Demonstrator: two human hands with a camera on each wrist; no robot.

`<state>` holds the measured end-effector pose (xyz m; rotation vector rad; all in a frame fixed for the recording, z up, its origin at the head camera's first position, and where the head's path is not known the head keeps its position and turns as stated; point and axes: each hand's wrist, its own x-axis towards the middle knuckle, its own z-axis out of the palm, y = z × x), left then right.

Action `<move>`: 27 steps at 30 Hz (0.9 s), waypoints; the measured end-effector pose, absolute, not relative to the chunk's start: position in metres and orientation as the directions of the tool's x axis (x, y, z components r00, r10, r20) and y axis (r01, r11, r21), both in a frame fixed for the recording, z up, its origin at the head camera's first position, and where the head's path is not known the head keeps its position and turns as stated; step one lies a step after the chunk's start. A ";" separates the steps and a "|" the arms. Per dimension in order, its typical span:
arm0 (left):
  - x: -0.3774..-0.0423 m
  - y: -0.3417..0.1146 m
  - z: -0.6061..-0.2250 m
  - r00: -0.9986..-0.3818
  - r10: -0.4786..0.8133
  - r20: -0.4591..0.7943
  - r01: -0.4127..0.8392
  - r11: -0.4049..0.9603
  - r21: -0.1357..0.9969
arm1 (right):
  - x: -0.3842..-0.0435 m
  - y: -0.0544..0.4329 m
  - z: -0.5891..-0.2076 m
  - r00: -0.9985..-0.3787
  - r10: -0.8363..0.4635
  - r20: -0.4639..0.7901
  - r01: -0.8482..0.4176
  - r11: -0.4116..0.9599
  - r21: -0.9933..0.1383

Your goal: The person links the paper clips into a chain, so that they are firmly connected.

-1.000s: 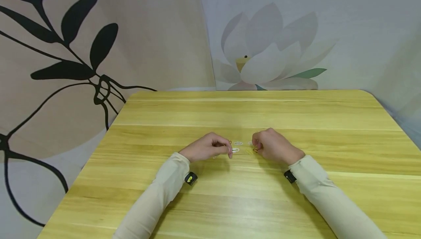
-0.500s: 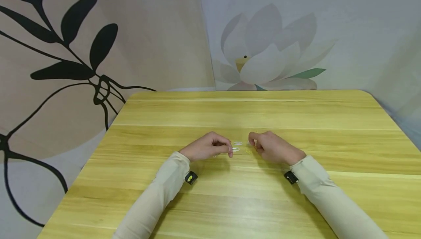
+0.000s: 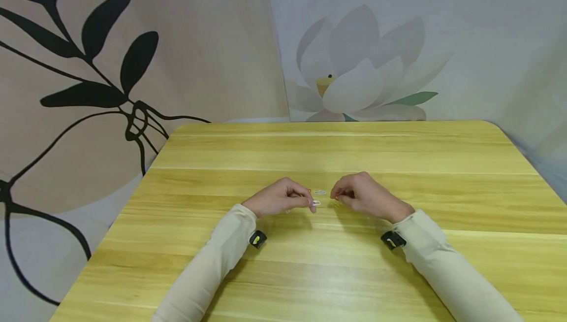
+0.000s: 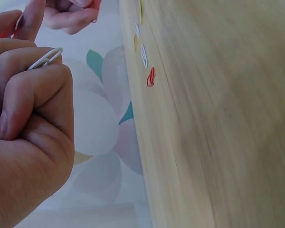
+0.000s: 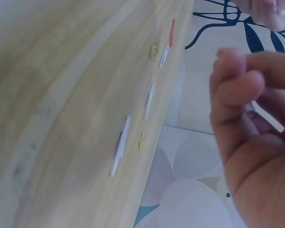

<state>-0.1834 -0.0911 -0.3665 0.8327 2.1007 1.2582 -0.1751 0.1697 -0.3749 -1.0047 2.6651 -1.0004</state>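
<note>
In the head view my left hand (image 3: 283, 198) hovers low over the table, thumb and fingers bent together. A white paper clip (image 4: 46, 59) lies across its curled fingers, and a red paper clip (image 4: 9, 31) shows between its fingertips in the left wrist view. My right hand (image 3: 369, 196) faces it, a short gap away, with thumb and index tips together. A bit of red at those tips in the left wrist view looks like a red paper clip (image 4: 95, 5), mostly hidden by the fingers. Beneath lie a yellow paper clip (image 3: 335, 204) and a white paper clip (image 3: 320, 192).
More paper clips lie scattered on the wooden table (image 3: 283, 273), among them a red one (image 4: 151, 77), a yellow one (image 5: 141, 142) and a long white one (image 5: 119, 146). A curtain with printed plants (image 3: 199, 41) hangs behind the far edge.
My right hand has shifted slightly left, toward the left hand, and its fingertips have come together. The red clip seen by its fingers a second ago is now hidden. The left hand barely moved.
</note>
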 end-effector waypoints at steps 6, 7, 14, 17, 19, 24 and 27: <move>-0.184 -0.092 -0.367 -0.655 0.744 -0.128 0.228 0.357 0.906 | -0.172 0.170 -0.372 -0.753 -0.657 0.036 -0.479 0.510 -0.714; -0.184 -0.092 -0.367 -0.655 0.745 -0.127 0.226 0.353 0.908 | -0.171 0.170 -0.372 -0.741 -0.671 0.025 -0.475 0.498 -0.726; -0.183 -0.090 -0.367 -0.653 0.746 -0.131 0.206 0.341 0.917 | -0.170 0.169 -0.374 -0.718 -0.696 0.016 -0.449 0.445 -0.775; -0.183 -0.090 -0.367 -0.653 0.745 -0.137 0.187 0.334 0.924 | -0.171 0.168 -0.374 -0.753 -0.653 0.080 -0.464 0.440 -0.769; -0.183 -0.090 -0.368 -0.651 0.747 -0.138 0.174 0.324 0.930 | -0.172 0.168 -0.373 -0.769 -0.627 0.127 -0.479 0.433 -0.764; -0.182 -0.091 -0.368 -0.657 0.742 -0.133 0.166 0.315 0.935 | -0.173 0.166 -0.369 -0.791 -0.589 0.163 -0.449 0.378 -0.810; -0.182 -0.091 -0.366 -0.667 0.733 -0.137 0.164 0.324 0.932 | -0.172 0.166 -0.366 -0.814 -0.569 0.117 -0.368 0.349 -0.862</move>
